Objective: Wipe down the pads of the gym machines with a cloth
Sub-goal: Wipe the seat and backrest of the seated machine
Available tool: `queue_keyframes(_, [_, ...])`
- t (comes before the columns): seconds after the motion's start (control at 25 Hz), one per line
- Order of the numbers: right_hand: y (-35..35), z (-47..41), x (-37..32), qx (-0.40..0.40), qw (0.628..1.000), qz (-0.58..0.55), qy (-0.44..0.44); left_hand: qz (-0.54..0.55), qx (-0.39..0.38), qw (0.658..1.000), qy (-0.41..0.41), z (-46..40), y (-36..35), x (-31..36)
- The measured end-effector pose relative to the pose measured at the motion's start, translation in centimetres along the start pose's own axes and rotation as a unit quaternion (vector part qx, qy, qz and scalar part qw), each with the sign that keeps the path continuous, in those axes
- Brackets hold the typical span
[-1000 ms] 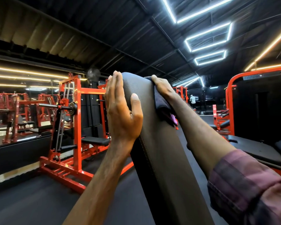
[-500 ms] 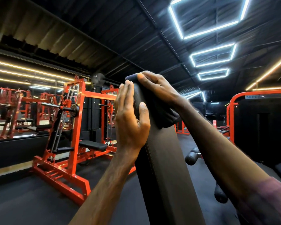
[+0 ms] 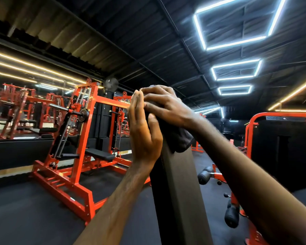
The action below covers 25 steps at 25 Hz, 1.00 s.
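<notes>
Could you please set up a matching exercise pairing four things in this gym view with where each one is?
Things:
1. left hand
2. right hand
3. cloth
4. bench

Places:
A. inside the red rack
B. flat against the pad's left side
C. over the pad's top
D. hanging below the right hand

Pairs: 1-B, 2-C, 3-D, 4-A
</notes>
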State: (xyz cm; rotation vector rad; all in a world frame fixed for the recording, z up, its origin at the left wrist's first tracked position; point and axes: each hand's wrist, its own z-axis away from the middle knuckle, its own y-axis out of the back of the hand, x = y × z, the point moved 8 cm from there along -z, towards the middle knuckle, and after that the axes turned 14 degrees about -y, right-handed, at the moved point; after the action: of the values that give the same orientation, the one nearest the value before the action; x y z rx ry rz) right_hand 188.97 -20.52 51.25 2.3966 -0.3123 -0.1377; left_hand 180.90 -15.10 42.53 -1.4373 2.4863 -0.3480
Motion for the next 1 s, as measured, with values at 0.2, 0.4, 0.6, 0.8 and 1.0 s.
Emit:
queue_keyframes(0.2, [-2.9,6.4,-3.0,0.109,0.974,0.186,0.071,0.037,0.011,0.999,0.022,2.1,3.4,-0.7])
queue_keyframes(0.4, [-5.1,10.6,-4.3,0.146,0.944,0.290,0.062,0.027,-0.034,0.998,0.044,2.8,5.6,-1.9])
queue_keyframes(0.6, [-6.0,10.2,-5.3,0.173,0.935,0.310,0.002,0.013,-0.040,0.998,0.046,4.4,6.8,-1.7])
queue_keyframes(0.8, [-8.6,18.3,-5.1,0.166,0.927,0.334,0.021,0.023,-0.073,0.996,0.035,4.6,7.5,-0.9])
queue_keyframes(1.0, [-8.1,15.4,-5.4,0.183,0.931,0.316,-0.023,0.040,-0.133,0.990,0.036,4.4,6.5,-0.7])
